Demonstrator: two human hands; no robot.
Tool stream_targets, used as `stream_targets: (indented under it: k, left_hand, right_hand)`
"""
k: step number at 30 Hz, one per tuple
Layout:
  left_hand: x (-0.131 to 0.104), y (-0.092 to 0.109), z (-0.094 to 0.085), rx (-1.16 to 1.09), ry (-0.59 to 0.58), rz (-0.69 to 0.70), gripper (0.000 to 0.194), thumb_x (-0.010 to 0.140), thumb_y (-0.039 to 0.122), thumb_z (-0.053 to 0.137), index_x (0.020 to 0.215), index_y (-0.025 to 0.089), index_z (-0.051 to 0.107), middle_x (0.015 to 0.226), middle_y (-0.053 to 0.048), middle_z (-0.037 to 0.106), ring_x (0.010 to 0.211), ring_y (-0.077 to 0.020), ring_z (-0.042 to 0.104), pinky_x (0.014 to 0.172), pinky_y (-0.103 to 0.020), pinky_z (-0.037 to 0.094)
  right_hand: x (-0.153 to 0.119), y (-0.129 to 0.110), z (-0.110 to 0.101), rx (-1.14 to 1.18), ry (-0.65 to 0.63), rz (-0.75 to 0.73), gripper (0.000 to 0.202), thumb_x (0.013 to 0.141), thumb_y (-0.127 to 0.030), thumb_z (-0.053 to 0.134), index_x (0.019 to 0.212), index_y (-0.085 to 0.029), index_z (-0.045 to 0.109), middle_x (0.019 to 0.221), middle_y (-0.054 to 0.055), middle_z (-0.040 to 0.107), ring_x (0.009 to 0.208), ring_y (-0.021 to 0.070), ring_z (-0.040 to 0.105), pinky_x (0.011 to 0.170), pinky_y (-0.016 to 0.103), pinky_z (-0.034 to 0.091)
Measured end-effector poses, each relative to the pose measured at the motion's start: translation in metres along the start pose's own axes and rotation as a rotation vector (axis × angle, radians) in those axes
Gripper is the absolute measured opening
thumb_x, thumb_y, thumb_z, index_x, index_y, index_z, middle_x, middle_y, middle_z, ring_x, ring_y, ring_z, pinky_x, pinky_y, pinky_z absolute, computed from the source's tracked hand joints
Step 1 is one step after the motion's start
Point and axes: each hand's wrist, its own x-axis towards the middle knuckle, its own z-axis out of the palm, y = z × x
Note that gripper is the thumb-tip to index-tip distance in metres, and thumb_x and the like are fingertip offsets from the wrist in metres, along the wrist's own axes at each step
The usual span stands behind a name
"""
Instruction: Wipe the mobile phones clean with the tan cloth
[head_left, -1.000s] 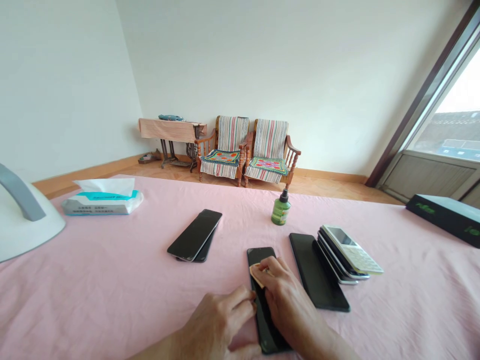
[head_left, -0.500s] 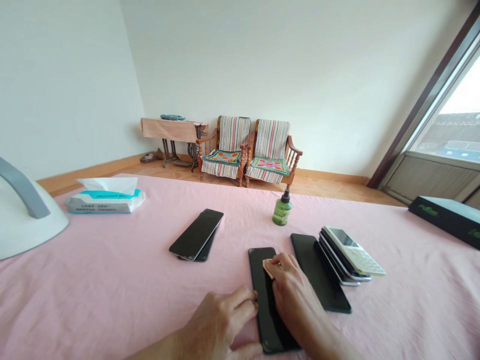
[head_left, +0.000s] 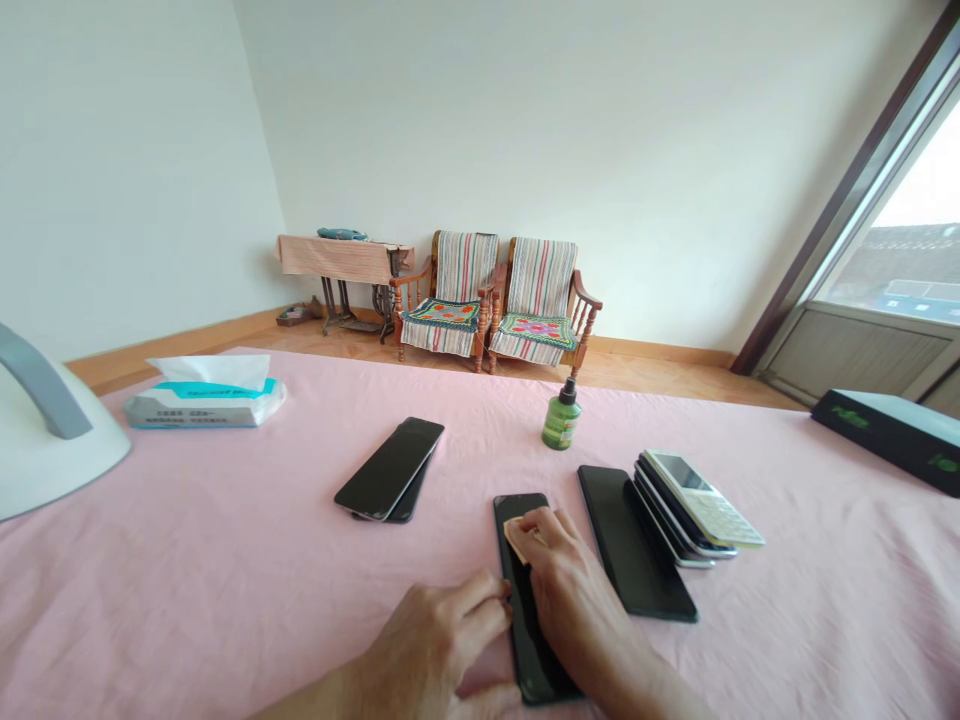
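A black smartphone (head_left: 527, 640) lies face up on the pink cloth, its top end pointing away from me. My right hand (head_left: 562, 580) presses a small folded beige cloth (head_left: 514, 541) onto the upper part of the screen and covers much of the glass. My left hand (head_left: 450, 635) grips the phone's left edge, fingers bent against it and thumb lower down. To the right lies a larger black phone (head_left: 634, 545). Against it leans a stack of phones, topped by a white keypad phone (head_left: 701, 495). Two more dark phones (head_left: 394, 470) overlap on the left.
A green spray bottle (head_left: 561, 418) stands beyond the phones. A tissue pack (head_left: 206, 400) and a white, grey-handled object (head_left: 52, 440) are on the left. A black box (head_left: 885, 435) sits at the right edge. Two wooden armchairs (head_left: 487, 300) stand behind the pink-covered table (head_left: 247, 560).
My right hand has moved the cloth left across the screen, towards the phone's left edge. My left hand stays at that edge. The whole view has shifted slightly.
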Motion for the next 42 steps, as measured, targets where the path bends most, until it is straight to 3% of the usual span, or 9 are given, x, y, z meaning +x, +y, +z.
stream_targets:
  k: [7, 10, 14, 20, 26, 31, 35, 38, 42]
  left_hand:
    - [0.000, 0.002, 0.000, -0.014, -0.011, -0.033, 0.039, 0.073, 0.024, 0.080, 0.108, 0.024, 0.063, 0.117, -0.002, 0.064, 0.103, -0.0251, 0.065, 0.088, -0.035, 0.054]
    - [0.001, 0.001, 0.001, -0.004, -0.005, -0.057, 0.039, 0.072, 0.024, 0.081, 0.107, 0.024, 0.063, 0.119, -0.002, 0.063, 0.101, -0.0251, 0.065, 0.085, -0.034, 0.054]
    - [0.000, 0.002, 0.000, -0.017, 0.007, -0.038, 0.034, 0.074, 0.027, 0.079, 0.104, 0.025, 0.064, 0.115, -0.001, 0.063, 0.098, -0.0229, 0.065, 0.080, -0.029, 0.055]
    - [-0.001, 0.007, -0.005, -0.007, -0.027, -0.045, 0.035, 0.075, 0.021, 0.078, 0.106, 0.024, 0.064, 0.111, -0.002, 0.065, 0.097, -0.0228, 0.066, 0.084, -0.031, 0.054]
    - [-0.001, 0.004, -0.004, -0.029, -0.018, -0.017, 0.035, 0.076, 0.016, 0.077, 0.108, 0.023, 0.065, 0.112, -0.002, 0.066, 0.099, -0.0223, 0.066, 0.083, -0.029, 0.054]
    - [-0.001, 0.004, -0.004, -0.035, 0.013, -0.013, 0.037, 0.075, 0.013, 0.077, 0.108, 0.023, 0.065, 0.110, -0.001, 0.067, 0.099, -0.0214, 0.066, 0.085, -0.028, 0.053]
    - [-0.002, 0.004, -0.004, -0.043, 0.028, 0.009, 0.032, 0.077, 0.015, 0.074, 0.106, 0.024, 0.065, 0.105, -0.001, 0.067, 0.094, -0.0204, 0.067, 0.082, -0.027, 0.054]
    - [-0.002, 0.001, 0.000, -0.076, 0.067, 0.053, 0.023, 0.081, 0.011, 0.065, 0.101, 0.023, 0.066, 0.101, -0.001, 0.067, 0.089, -0.0188, 0.067, 0.081, -0.026, 0.054]
    - [0.002, -0.009, 0.005, -0.134, 0.280, 0.035, 0.028, 0.084, 0.002, 0.046, 0.092, 0.019, 0.067, 0.094, -0.004, 0.064, 0.081, -0.0162, 0.064, 0.075, -0.026, 0.053]
  right_hand:
    - [-0.002, 0.001, -0.003, -0.056, 0.047, 0.055, 0.038, 0.079, 0.007, 0.036, 0.090, -0.016, 0.064, 0.098, 0.010, 0.058, 0.096, 0.0216, 0.052, 0.087, 0.034, 0.046]
    - [-0.006, -0.003, -0.004, 0.021, 0.009, 0.003, 0.038, 0.078, 0.007, 0.037, 0.089, -0.017, 0.064, 0.098, 0.008, 0.057, 0.093, 0.0201, 0.053, 0.082, 0.031, 0.047]
    - [-0.009, -0.007, -0.006, 0.093, -0.050, 0.005, 0.036, 0.074, 0.009, 0.038, 0.076, -0.018, 0.063, 0.088, 0.005, 0.056, 0.083, 0.0164, 0.055, 0.077, 0.027, 0.047]
    - [-0.008, 0.000, -0.009, 0.071, 0.012, 0.000, 0.042, 0.074, 0.009, 0.037, 0.088, -0.018, 0.066, 0.093, 0.006, 0.056, 0.089, 0.0182, 0.055, 0.082, 0.030, 0.046]
    - [-0.010, -0.002, -0.010, 0.155, -0.047, -0.024, 0.037, 0.074, 0.009, 0.039, 0.075, -0.018, 0.065, 0.086, 0.003, 0.056, 0.080, 0.0144, 0.056, 0.076, 0.025, 0.046]
    - [-0.006, -0.006, -0.014, 0.141, -0.054, -0.051, 0.040, 0.073, 0.010, 0.038, 0.081, -0.017, 0.065, 0.090, 0.005, 0.057, 0.087, 0.0162, 0.055, 0.079, 0.026, 0.046]
    - [-0.010, -0.003, -0.019, 0.199, -0.090, -0.074, 0.037, 0.075, 0.010, 0.038, 0.073, -0.018, 0.064, 0.087, 0.002, 0.057, 0.083, 0.0135, 0.056, 0.077, 0.024, 0.046]
    - [-0.011, -0.001, -0.017, 0.213, -0.084, -0.081, 0.038, 0.075, 0.009, 0.038, 0.075, -0.018, 0.065, 0.088, 0.003, 0.057, 0.082, 0.0132, 0.057, 0.077, 0.024, 0.046]
    - [-0.005, 0.000, -0.011, 0.194, -0.069, -0.102, 0.040, 0.075, 0.010, 0.038, 0.082, -0.018, 0.066, 0.091, 0.004, 0.057, 0.086, 0.0152, 0.055, 0.080, 0.028, 0.046]
